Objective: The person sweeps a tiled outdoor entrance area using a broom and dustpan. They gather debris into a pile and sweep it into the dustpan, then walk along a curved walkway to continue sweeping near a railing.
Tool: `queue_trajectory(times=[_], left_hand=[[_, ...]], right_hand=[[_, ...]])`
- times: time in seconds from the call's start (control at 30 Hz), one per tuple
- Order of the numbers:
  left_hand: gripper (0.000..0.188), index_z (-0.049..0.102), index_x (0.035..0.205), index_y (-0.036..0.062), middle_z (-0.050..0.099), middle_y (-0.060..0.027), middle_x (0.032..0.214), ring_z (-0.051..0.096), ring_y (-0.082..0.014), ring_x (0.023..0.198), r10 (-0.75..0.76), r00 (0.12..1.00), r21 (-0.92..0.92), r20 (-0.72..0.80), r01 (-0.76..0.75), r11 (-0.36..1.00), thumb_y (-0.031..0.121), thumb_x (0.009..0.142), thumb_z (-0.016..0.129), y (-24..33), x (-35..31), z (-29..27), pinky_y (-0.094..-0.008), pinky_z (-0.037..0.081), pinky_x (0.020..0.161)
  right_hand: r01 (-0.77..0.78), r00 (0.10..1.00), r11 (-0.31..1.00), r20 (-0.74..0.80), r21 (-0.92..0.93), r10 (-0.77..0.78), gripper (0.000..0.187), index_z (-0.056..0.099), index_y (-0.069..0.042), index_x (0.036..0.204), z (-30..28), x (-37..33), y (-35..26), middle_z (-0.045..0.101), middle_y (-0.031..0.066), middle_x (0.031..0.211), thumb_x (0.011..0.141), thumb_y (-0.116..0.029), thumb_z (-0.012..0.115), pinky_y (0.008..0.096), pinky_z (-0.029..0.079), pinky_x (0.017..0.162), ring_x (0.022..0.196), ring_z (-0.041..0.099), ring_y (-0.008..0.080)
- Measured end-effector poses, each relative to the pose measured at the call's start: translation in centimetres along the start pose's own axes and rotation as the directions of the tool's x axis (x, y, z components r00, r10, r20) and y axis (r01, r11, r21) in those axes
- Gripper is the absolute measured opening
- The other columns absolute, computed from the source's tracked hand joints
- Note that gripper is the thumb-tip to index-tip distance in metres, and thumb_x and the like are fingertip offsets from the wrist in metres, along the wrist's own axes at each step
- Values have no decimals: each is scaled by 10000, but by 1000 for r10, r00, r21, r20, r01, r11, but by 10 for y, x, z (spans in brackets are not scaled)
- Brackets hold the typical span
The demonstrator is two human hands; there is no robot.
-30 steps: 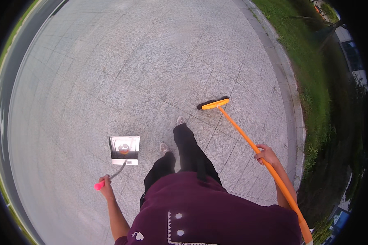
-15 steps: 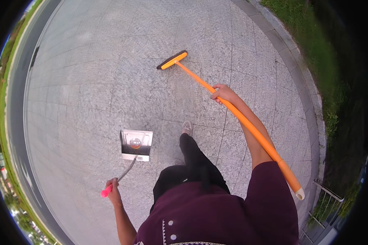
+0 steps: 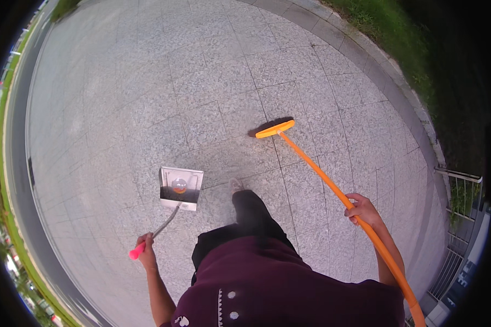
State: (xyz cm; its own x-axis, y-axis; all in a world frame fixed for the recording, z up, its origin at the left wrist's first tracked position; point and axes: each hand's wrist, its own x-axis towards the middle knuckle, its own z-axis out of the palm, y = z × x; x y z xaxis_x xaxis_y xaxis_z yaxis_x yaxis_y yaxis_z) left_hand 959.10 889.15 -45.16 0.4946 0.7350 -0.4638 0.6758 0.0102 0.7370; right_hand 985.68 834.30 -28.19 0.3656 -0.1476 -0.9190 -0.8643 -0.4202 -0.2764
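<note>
My left hand (image 3: 145, 252) is closed around the handle of a metal dustpan, just above its pink end grip (image 3: 137, 251). The boxy silver dustpan (image 3: 171, 204) is in front of it, over the paving. Inside lies a round, clear object with an orange lower part (image 3: 179, 186); its kind cannot be made out. On the right, my right hand (image 3: 364, 209) wraps round the long orange handle of a broom (image 3: 322, 175). The broom's orange head with dark bristles (image 3: 275, 129) is at the paving, ahead and right of the dustpan.
Grey stone paving (image 3: 213, 82) spreads all around. My shoe (image 3: 235, 185) stands between dustpan and broom. A curb (image 3: 365, 54) and grass (image 3: 387, 32) border the right side, with a metal railing (image 3: 458, 174) beyond. A road (image 3: 21, 147) runs along the far left.
The broom head has come nearer and swung to the right, and my right hand has moved right and down with it. The dustpan and my left hand have shifted only slightly.
</note>
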Motion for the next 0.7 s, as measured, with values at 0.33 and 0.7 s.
queue_trajectory(times=[0.33,0.7], left_hand=[[162,586,721,-12,609,-87,780,537,-145,746,157,931,204,330,-232,951,128,796,617,139,75,73,-258,422,733],[106,564,720,-9,621,-121,798,587,-199,743,317,613,188,724,-617,764,64,758,632,183,110,217,-286,456,699]], right_hand=[[204,964,958,-215,202,-159,578,392,-44,1211,-73,149,-5,499,48,599,675,8,601,253,332,346,401,428,103],[-131,981,783,-35,608,191,587,435,-25,1190,26,-20,98,528,67,653,635,25,619,233,345,344,416,447,95]])
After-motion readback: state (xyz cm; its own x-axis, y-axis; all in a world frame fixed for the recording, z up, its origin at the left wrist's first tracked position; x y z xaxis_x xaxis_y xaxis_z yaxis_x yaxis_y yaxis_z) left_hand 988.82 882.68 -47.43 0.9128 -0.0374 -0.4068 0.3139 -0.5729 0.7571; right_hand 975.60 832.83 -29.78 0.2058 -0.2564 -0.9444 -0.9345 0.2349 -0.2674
